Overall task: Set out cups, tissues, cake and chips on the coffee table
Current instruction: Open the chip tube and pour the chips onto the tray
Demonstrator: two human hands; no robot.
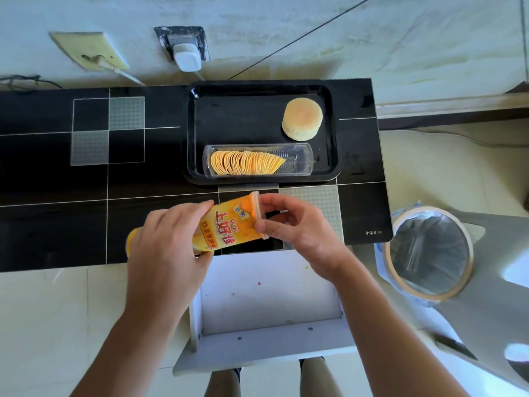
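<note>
My left hand (169,239) grips the yellow chips canister (226,227) around its lower half, holding it tilted over the near edge of the black coffee table (57,219). My right hand (289,224) pinches the lid at the canister's open end. Beyond them a black tray (243,116) rests on the table. In the tray lies a clear plastic insert (297,160) with a row of chips (246,163). A round pale cake (302,119) sits at the tray's right side. No cups or tissues are in view.
An open white drawer (269,299) sticks out below the table toward me. A bin lined with a plastic bag (429,253) stands on the floor to the right. A wall socket with a white plug (186,57) is behind the table.
</note>
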